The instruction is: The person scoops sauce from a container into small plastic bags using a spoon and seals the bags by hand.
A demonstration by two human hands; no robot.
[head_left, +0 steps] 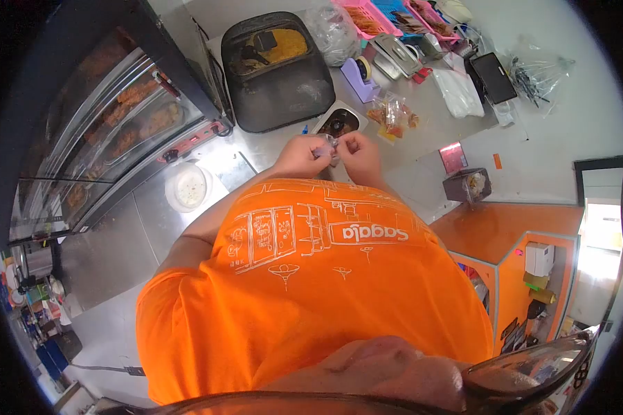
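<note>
In front of my chest, my left hand [302, 156] is closed, with a small clear plastic bag [331, 146] pinched at its fingertips. My right hand [360, 155] is closed beside it, its fingertips on the same bag. What the bag holds, if anything, is too small to make out. Just beyond my hands stands a rectangular container [350, 122] with something dark inside and a round black piece on top. A pile of small clear packets [392, 116] with reddish-orange contents lies to the right of that container.
A large black lidded tub [278, 97] with yellow crumbs stands at the back, beside a purple tape dispenser [359, 81]. Pink baskets [369, 19] line the far edge. At left are a glass display case [128, 114] of fried food and a white round tub [188, 187].
</note>
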